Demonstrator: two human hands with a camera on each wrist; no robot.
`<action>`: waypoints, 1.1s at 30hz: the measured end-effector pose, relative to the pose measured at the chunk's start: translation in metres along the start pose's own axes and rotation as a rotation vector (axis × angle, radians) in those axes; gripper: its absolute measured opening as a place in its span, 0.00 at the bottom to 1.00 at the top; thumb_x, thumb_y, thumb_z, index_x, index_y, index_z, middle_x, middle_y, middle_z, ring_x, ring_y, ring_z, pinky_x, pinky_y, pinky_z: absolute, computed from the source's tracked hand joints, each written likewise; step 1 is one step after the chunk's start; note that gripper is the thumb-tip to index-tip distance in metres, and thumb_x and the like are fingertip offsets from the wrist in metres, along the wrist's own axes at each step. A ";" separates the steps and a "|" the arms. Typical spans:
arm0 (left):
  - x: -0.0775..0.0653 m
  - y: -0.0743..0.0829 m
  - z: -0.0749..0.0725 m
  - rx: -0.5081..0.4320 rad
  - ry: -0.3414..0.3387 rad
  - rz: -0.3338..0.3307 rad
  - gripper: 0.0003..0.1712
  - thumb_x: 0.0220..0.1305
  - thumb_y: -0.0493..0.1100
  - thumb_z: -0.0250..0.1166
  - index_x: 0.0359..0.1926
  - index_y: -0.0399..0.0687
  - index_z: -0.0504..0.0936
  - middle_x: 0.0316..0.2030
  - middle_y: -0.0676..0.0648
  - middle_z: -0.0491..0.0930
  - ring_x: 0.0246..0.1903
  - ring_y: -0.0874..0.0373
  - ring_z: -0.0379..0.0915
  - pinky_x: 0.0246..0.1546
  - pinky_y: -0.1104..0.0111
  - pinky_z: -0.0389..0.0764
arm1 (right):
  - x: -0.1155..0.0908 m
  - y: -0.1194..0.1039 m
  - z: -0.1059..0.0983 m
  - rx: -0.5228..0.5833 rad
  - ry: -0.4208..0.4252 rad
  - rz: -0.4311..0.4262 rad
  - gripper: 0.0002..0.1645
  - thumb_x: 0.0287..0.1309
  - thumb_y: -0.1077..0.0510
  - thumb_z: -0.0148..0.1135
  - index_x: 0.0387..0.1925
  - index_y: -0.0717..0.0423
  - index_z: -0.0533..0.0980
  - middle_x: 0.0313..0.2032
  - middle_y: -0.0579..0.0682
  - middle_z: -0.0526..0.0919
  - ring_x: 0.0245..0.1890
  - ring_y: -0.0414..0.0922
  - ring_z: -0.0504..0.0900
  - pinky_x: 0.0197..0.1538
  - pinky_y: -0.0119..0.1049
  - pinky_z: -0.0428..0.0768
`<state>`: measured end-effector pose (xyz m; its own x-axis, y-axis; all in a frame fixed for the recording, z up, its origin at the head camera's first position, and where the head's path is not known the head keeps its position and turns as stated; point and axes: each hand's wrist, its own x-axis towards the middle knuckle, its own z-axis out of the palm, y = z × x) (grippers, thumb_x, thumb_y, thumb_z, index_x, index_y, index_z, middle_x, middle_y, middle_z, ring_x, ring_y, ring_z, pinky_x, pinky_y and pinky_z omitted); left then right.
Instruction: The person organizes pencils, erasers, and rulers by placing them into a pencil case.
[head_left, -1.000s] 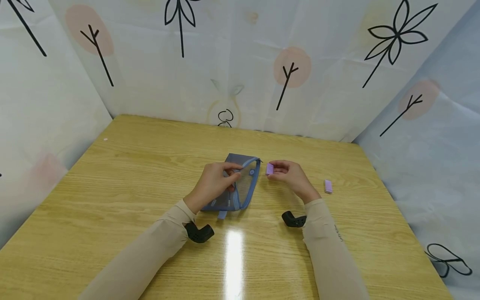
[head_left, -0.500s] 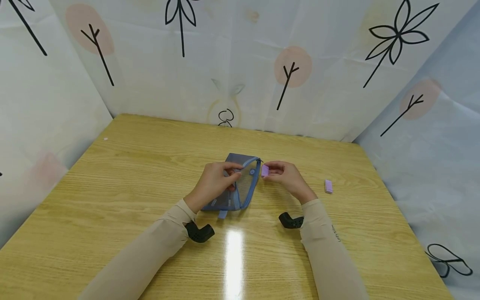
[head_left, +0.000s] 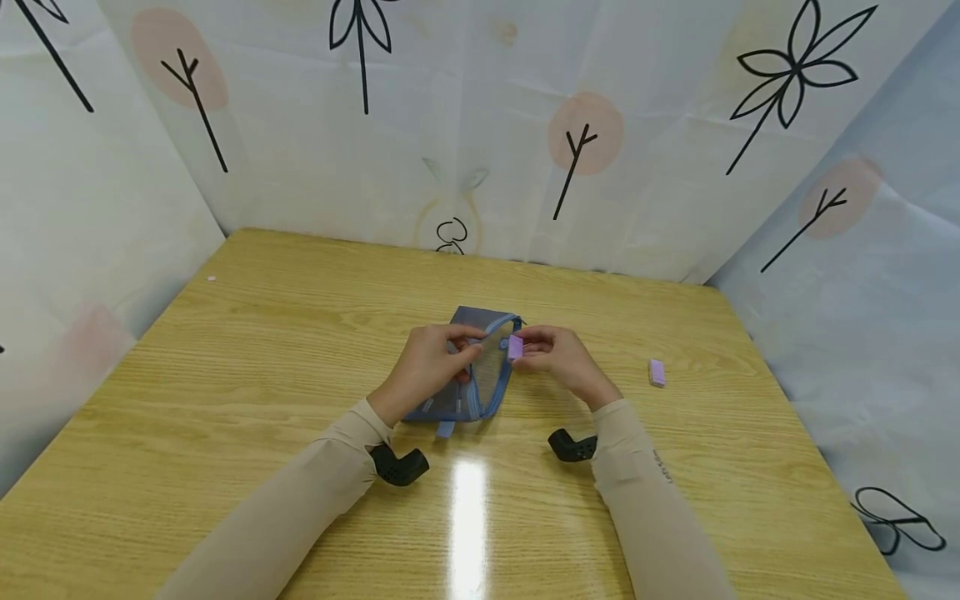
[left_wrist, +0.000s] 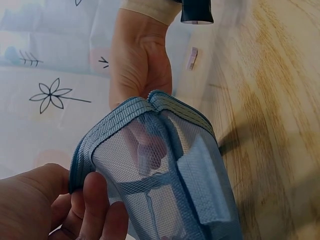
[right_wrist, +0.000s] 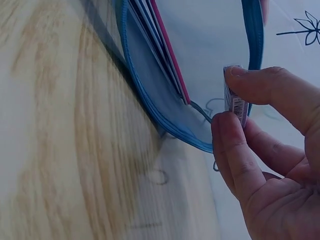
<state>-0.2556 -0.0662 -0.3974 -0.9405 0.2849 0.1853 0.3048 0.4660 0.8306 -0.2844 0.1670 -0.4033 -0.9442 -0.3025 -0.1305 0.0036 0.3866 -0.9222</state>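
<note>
A blue mesh zip pouch (head_left: pixel 452 406) stands in the middle of the table with its zipped mouth spread toward the right. My left hand (head_left: pixel 437 362) pinches the near rim of that mouth; the left wrist view shows the zipper edge (left_wrist: pixel 112 117) between thumb and fingers. Between the thumb and fingers of my right hand (head_left: pixel 561 360) is a small purple eraser (head_left: pixel 515 347), with a barcode on one side in the right wrist view. It is at the pouch's mouth. Inside the pouch, the right wrist view shows several thin, long items (right_wrist: pixel 167 55), one pink-edged.
Another purple eraser (head_left: pixel 657 373) lies on the wooden table (head_left: pixel 300 317) to the right of my right hand. A tiny pale scrap (head_left: pixel 212 278) lies near the far left corner. Patterned cloth (head_left: pixel 480 100) hangs behind the table and at both sides.
My right hand has moved left with the eraser, from beside the pouch to its mouth. The left hand and the pouch have stayed where they were.
</note>
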 end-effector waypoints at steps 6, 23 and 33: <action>0.000 0.000 0.000 -0.001 -0.003 0.005 0.16 0.68 0.42 0.64 0.55 0.46 0.84 0.23 0.52 0.82 0.20 0.54 0.82 0.17 0.67 0.76 | 0.002 0.002 0.008 -0.038 -0.020 -0.001 0.32 0.55 0.62 0.72 0.62 0.62 0.73 0.52 0.60 0.81 0.50 0.48 0.81 0.49 0.38 0.82; 0.001 -0.003 -0.001 -0.011 -0.008 -0.005 0.16 0.69 0.43 0.63 0.55 0.47 0.84 0.29 0.45 0.85 0.20 0.54 0.83 0.18 0.68 0.77 | 0.003 0.001 0.031 -0.104 -0.059 -0.008 0.33 0.55 0.62 0.72 0.62 0.64 0.72 0.52 0.60 0.82 0.51 0.51 0.82 0.50 0.40 0.82; 0.001 -0.003 -0.001 -0.001 -0.012 0.007 0.16 0.69 0.43 0.63 0.55 0.47 0.84 0.26 0.49 0.84 0.18 0.62 0.81 0.19 0.68 0.78 | 0.005 0.001 0.041 -0.191 -0.062 -0.031 0.30 0.53 0.61 0.73 0.57 0.65 0.76 0.49 0.58 0.83 0.47 0.49 0.83 0.48 0.38 0.83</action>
<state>-0.2576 -0.0681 -0.3991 -0.9364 0.2982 0.1853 0.3117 0.4634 0.8295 -0.2759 0.1301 -0.4201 -0.9206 -0.3681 -0.1306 -0.0938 0.5329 -0.8409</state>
